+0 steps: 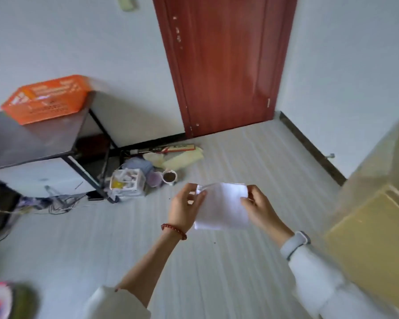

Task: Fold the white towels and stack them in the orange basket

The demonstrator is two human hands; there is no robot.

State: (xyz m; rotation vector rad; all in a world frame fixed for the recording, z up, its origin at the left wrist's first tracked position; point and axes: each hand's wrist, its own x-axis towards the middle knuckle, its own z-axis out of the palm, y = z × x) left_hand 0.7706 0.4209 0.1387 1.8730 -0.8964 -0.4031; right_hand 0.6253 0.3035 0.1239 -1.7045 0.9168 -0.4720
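A small white towel [222,207], folded into a rough rectangle, hangs in the air above the floor. My left hand [184,209] pinches its upper left corner and my right hand [259,209] pinches its upper right edge. The orange basket [45,99] stands on the far corner of a dark table [25,139] at the left, well away from both hands. What lies inside the basket cannot be made out.
A red-brown door [226,65] is straight ahead. Clutter on the floor by the table leg includes a white box [127,183], a mug [169,177] and papers. A yellowish cabinet [378,203] stands at the right. Cables [60,203] lie under the table.
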